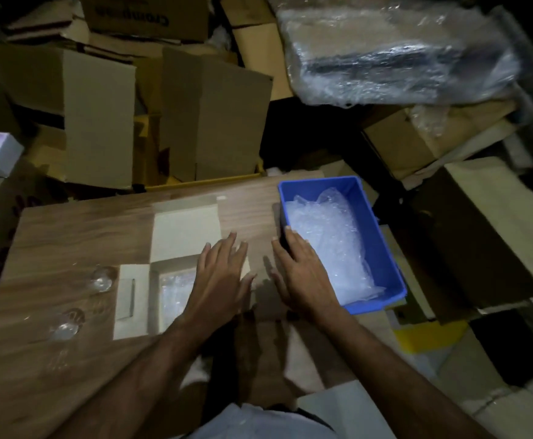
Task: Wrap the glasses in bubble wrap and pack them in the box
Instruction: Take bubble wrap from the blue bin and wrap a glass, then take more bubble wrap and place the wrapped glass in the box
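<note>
Head view, dim light. A wooden table [68, 236] is seen from above, ringed by stacked cardboard cartons [100, 122].

- Box [170, 248]: small, white, open, lid flap folded back toward the far side, a side flap laid out to the left. A bit of bubble wrap is visible inside at the bottom; contents cannot be told beyond that.
- Glasses: 2 clear ones are placed on the table left of the box, unwrapped. Far glass [103, 278] sits just beside the box's left flap; near glass [67, 326] is a little further left and closer to the person.
- Bubble wrap [328, 245]: a crumpled heap is held in a blue bin [392, 258] at the table's right edge.
- Left hand [224, 280]: fingers straight and spread, laid flat over the box's right side. Nothing is gripped.
- Right hand [303, 274]: fingers straight, slightly spread, positioned at the bin's near-left wall, fingertips at the rim. Nothing is pinched.
</note>
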Demonstrator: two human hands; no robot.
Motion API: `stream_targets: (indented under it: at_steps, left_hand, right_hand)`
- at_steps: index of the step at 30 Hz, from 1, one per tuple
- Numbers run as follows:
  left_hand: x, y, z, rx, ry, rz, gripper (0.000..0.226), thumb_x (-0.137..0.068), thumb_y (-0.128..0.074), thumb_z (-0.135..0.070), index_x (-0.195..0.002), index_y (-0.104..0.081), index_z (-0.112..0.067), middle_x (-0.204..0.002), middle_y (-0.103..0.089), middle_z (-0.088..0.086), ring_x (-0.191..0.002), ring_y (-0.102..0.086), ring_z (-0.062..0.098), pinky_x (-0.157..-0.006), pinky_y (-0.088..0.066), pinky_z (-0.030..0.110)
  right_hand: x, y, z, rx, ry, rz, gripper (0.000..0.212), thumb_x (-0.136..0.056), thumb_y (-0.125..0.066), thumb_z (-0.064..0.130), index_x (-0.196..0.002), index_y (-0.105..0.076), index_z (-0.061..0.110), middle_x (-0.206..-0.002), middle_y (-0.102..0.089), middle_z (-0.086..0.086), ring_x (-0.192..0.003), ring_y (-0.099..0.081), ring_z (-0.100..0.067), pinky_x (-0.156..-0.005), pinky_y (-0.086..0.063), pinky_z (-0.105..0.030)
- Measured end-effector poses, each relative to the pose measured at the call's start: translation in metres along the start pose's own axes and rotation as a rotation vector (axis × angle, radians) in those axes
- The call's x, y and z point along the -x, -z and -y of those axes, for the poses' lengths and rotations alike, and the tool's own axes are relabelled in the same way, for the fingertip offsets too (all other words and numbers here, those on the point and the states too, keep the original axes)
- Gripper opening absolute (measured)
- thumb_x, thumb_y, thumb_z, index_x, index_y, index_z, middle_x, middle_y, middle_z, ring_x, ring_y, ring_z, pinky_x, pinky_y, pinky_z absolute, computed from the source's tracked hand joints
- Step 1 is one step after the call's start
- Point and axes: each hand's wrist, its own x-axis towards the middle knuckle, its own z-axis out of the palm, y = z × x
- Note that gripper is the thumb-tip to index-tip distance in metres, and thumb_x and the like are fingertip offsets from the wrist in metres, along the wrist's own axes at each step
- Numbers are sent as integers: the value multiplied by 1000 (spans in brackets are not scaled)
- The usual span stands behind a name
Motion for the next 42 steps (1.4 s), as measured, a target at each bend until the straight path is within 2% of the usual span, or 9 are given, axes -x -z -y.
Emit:
stream_targets:
  at_steps: [6, 12, 15, 22, 25, 30, 35, 38, 42]
  left_hand:
    - [-46, -28, -79, 134, -158, -71, 61, -100, -46, -43, -143, -52, -1, -155, -40, 26, -141, -42, 39, -115, -34, 51]
    - [-80, -61, -104, 48, -88, 219, 70, -94, -39, -45, -149, -43, -2, -162, -23, 25, -148, -28, 45, -115, -33, 62]
    - [-84, -69, -107, 0, -45, 287, 66, -102, -42, -38, -158, -24, -7, -167, 6, 19, -155, 2, 38, -124, -14, 55]
    - [-86, -67, -112, 40, 13, 303, 68, -105, -39, -34, -162, -7, -16, -165, 26, 11, -152, 24, 29, -126, 5, 45]
    - [-86, -68, -112, 51, 23, 302, 69, -105, -41, -33, -162, -7, -18, -165, 26, 10, -152, 25, 28, -122, 11, 41]
    - [-85, -65, -114, 75, 29, 295, 69, -103, -42, -27, -162, -7, -19, -166, 25, 9, -151, 27, 25, -121, 11, 39]
    - [-85, -61, -115, 93, 41, 311, 69, -105, -39, -29, -162, -2, -21, -165, 28, 7, -150, 28, 24, -118, 16, 36]
    - [-82, -58, -116, 107, 38, 306, 70, -104, -39, -28, -162, -1, -21, -165, 27, 6, -150, 29, 22, -117, 17, 35]
    - [-78, -55, -112, 147, 4, 299, 72, -104, -41, -27, -162, 0, -22, -165, 27, 6, -150, 29, 22, -119, 16, 35]
  right_hand:
    - [30, 15, -85, -16, -148, -35, 63, -93, -58, 35, -149, -48, 8, -157, -38, -25, -144, -40, -41, -116, -37, -49]
    - [23, 25, -143, 59, -195, 579, 99, -80, -78, 49, -160, -27, 21, -168, -6, -20, -155, -12, -33, -124, -21, -40]
    - [10, 17, -150, 104, -156, 717, 85, -86, -76, 34, -158, -31, 25, -168, -6, -18, -155, -13, -32, -121, -25, -39]
    - [7, 10, -154, 9, -109, 527, 30, -97, -56, 24, -123, -70, 28, -157, -44, -4, -133, -50, -25, -100, -50, -39]
    - [15, 20, -157, -93, -115, 389, 22, -93, -57, 28, -111, -70, 25, -148, -55, -2, -126, -56, -26, -89, -53, -41]
    - [26, 34, -159, -216, -135, 310, 11, -80, -54, 38, -86, -50, 29, -94, -65, 4, -86, -61, -25, -68, -50, -37]
    - [25, 28, -163, -323, -238, 481, 32, -75, -69, 22, -106, -63, 32, -103, -67, 2, -82, -64, -17, -71, -56, -36]
    - [22, 20, -165, -303, -187, 416, 35, -87, -73, 22, -121, -67, 24, -123, -60, 0, -97, -65, -19, -84, -55, -34]
    - [23, 22, -162, -216, -71, 215, 18, -91, -66, 19, -108, -74, 17, -131, -58, -5, -107, -63, -26, -83, -56, -36]
